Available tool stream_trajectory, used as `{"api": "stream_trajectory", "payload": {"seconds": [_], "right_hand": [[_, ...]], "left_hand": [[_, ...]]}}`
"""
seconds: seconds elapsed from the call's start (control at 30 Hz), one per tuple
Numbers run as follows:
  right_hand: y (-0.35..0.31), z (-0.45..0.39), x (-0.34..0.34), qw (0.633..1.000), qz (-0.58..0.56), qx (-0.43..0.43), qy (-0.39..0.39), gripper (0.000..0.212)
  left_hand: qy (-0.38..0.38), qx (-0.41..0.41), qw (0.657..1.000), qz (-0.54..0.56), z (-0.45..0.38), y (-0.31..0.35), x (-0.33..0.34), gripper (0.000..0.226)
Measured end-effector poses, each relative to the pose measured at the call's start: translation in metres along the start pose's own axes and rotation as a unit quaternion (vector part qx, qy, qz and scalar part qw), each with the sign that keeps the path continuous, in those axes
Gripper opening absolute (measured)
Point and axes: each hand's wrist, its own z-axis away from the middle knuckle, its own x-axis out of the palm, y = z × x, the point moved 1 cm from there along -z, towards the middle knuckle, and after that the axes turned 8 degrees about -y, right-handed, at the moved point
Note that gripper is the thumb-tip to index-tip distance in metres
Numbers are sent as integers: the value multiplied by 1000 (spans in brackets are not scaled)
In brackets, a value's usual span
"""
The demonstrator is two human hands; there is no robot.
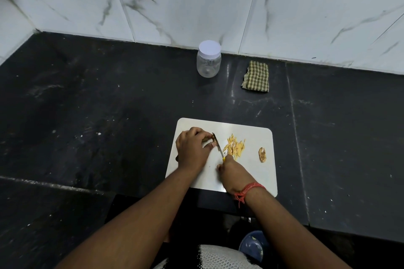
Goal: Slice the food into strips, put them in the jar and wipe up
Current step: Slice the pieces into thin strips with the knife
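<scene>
Yellow strips [235,148] piled at 3 o'clock of knife [217,144], gripped by right hand [232,174]; food piece [206,138] pinched under left hand [192,148] on cutting board [251,178]. Fingertips should be kept curled back, cuts thin.

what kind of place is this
Most likely a home kitchen: a dark stone counter against a marble-look tiled wall, with a white cutting board where food is being cut with a knife.
</scene>
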Motion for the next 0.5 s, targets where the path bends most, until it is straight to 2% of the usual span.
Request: {"api": "stream_trajectory", "payload": {"seconds": [0.33,0.5], "right_hand": [[-3,0,-3,1000,-17,13,-6,30],[-10,2,-9,999,1,26,-35,29]], "left_hand": [[5,3,1000,-4,0,0,1,29],[8,8,1000,-7,0,-2,2,30]]}}
